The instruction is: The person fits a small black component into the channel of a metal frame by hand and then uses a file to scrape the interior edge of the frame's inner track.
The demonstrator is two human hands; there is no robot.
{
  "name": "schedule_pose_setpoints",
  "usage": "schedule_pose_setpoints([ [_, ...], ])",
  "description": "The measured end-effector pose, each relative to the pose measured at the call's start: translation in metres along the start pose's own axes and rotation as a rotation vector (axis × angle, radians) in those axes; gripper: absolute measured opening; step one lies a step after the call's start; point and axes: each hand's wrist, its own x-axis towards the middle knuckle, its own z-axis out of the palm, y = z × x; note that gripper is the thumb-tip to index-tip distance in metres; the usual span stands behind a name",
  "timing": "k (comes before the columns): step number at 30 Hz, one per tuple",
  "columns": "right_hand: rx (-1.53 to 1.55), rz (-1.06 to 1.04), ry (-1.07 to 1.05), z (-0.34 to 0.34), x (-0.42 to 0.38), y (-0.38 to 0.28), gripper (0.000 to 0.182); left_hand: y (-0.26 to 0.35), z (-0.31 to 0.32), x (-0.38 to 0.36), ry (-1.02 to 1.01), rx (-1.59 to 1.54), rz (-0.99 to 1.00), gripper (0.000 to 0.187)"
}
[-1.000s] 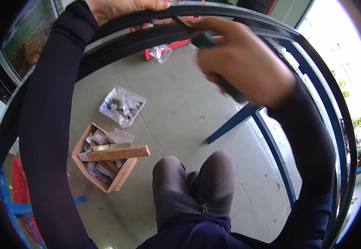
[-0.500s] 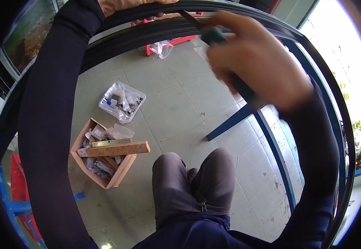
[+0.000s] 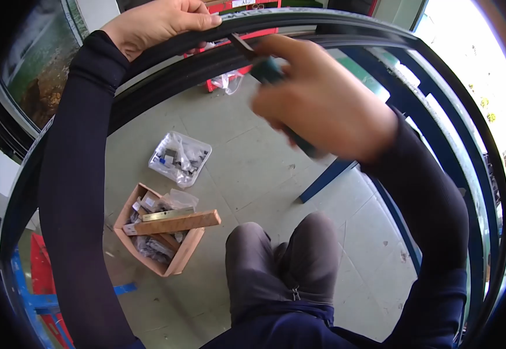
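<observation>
A long black frame (image 3: 288,21) runs across the top of the view and curves down at both sides. At its upper left part, my left hand (image 3: 163,23) grips it, thumb on top and fingertips partly hidden behind. My right hand (image 3: 323,96), blurred, is wrapped round the dark green handle of a tool (image 3: 267,71). The tool's narrow metal blade points up and left, its tip at the black frame just right of my left thumb.
Below on the tiled floor are a white tray (image 3: 198,168) of bagged parts and a cardboard box (image 3: 186,250) holding wooden pieces. A blue support (image 3: 325,179) stands right of centre. Red shelving (image 3: 215,84) is behind the frame; red and blue metalwork is at lower left.
My right hand and the tool have moved left, closer to my left hand. My left hand shows more fully, lower in view. The floor items have shifted slightly right and down.
</observation>
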Motion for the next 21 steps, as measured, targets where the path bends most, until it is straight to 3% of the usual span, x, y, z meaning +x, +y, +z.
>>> schedule_pose_setpoints([
  [3, 0.082, -0.011, 0.119, -0.005, -0.066, 0.014, 0.067, 0.004, 0.004, -0.006, 0.034, -0.008, -0.037, 0.026],
  [6, 0.347, 0.243, 0.224, -0.013, -0.097, 0.014, 0.082, 0.009, 0.005, -0.005, 0.031, -0.055, -0.113, 0.027],
  [9, 0.533, 0.300, 0.343, -0.009, -0.136, 0.040, 0.078, 0.008, -0.002, -0.003, -0.039, -0.153, -0.200, 0.027],
  [12, 0.679, 0.149, 0.293, 0.005, -0.186, 0.101, 0.066, 0.019, 0.002, -0.006, -0.024, -0.146, -0.241, 0.029],
  [14, 0.961, 0.203, 0.385, 0.042, -0.208, 0.127, 0.063, 0.016, 0.002, -0.005, -0.029, -0.173, -0.252, 0.032],
  [16, 1.066, 0.138, 0.267, 0.062, -0.217, 0.151, 0.056, 0.014, 0.001, -0.004, -0.078, -0.220, -0.244, 0.034],
  [20, 0.965, 0.191, 0.104, 0.064, -0.195, 0.144, 0.048, 0.026, -0.003, -0.007, -0.038, -0.081, -0.513, 0.048],
  [21, 0.903, 0.230, 0.047, 0.062, -0.185, 0.137, 0.058, 0.027, -0.005, -0.006, -0.069, -0.055, -0.501, 0.050],
])
